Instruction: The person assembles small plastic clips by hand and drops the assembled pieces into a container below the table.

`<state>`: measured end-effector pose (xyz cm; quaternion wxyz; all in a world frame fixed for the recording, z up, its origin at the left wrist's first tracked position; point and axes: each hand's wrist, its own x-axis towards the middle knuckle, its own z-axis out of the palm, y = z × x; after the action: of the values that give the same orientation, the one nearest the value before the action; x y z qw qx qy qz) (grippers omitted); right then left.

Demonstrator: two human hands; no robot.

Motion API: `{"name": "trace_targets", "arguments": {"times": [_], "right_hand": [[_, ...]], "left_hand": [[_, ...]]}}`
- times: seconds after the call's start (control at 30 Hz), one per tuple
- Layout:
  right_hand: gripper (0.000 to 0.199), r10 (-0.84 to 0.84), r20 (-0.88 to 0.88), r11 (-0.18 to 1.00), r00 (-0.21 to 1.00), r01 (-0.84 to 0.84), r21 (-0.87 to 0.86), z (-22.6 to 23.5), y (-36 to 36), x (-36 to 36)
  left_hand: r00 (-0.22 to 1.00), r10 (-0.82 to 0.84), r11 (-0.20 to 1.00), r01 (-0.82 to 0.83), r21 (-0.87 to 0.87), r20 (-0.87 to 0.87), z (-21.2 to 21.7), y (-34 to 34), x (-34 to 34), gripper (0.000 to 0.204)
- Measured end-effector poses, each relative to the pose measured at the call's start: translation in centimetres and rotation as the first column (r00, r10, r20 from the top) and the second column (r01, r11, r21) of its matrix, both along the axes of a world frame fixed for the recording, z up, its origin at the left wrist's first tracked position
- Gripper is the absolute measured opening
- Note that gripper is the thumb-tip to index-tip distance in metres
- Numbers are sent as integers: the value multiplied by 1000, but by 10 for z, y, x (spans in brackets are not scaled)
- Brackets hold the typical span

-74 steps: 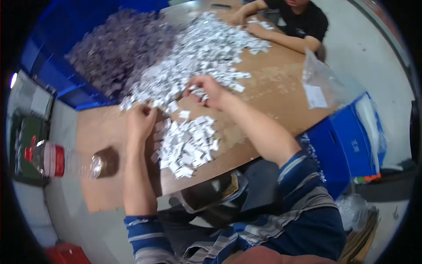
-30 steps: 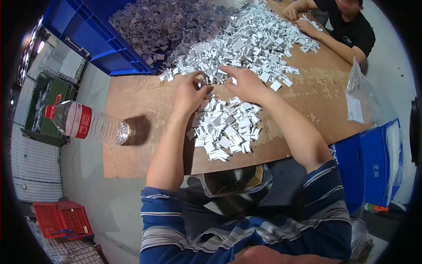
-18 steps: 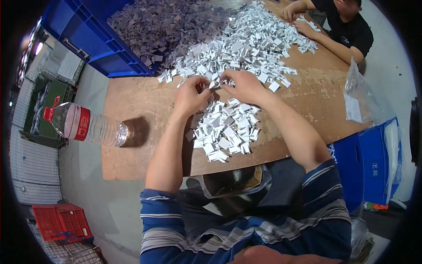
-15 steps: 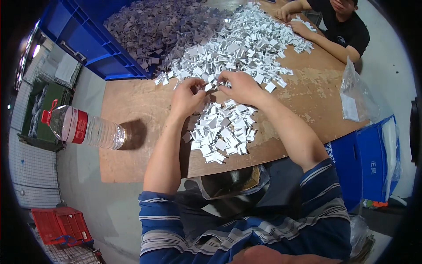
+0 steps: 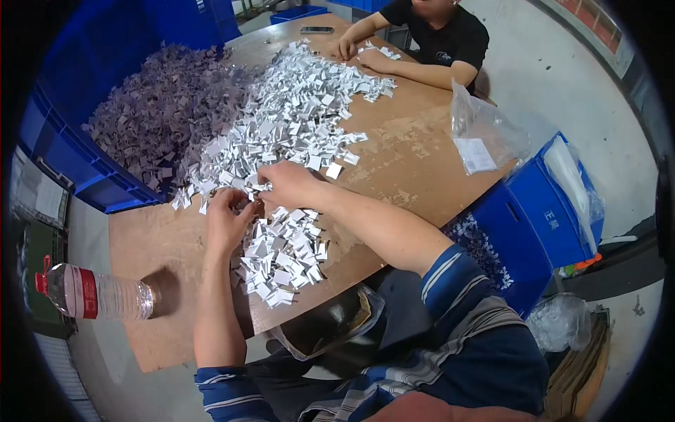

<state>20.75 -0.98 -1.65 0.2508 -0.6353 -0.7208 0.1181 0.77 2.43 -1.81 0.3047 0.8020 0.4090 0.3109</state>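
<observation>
Left of the frame's middle, the bare left hand (image 5: 226, 224) and bare right hand (image 5: 288, 184) curl at a heap of small, flat white pieces (image 5: 281, 119). I can't tell if their fingers pinch any.

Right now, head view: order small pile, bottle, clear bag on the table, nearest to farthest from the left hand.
From the left hand:
1. Small pile, at its lower right.
2. Bottle, out to its left.
3. Clear bag, far right on the table.

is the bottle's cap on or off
On: the red cap sits atop the bottle. Whether it is screwed tight, the picture cannot tell.
</observation>
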Motion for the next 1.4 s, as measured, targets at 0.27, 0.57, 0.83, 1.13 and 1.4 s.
{"name": "trace_targets", "arguments": {"times": [0.27,0.57,0.83,1.13,1.4], "right_hand": [[23,50,-15,997,999,-49,54,-11,4,9],[23,37,-79,999,996,-38,-7,2,-2,12],[24,175,-54,984,983,-176,-24,6,-2,17],[22,121,-382,992,916,-100,74,-7,2,17],[27,-21,-762,972,647,-166,-168,0,7,14]], "left_hand": [[995,19,983,0,-185,101,-1,2,-3,17],[991,34,980,-7,-200,131,-1,-1,-1,15],[989,1,988,21,-150,147,-9,4,-4,16],[985,14,985,15,-170,170,-6,1,-2,16],[970,21,995,4,-101,244,0,-8,5,16]]}}
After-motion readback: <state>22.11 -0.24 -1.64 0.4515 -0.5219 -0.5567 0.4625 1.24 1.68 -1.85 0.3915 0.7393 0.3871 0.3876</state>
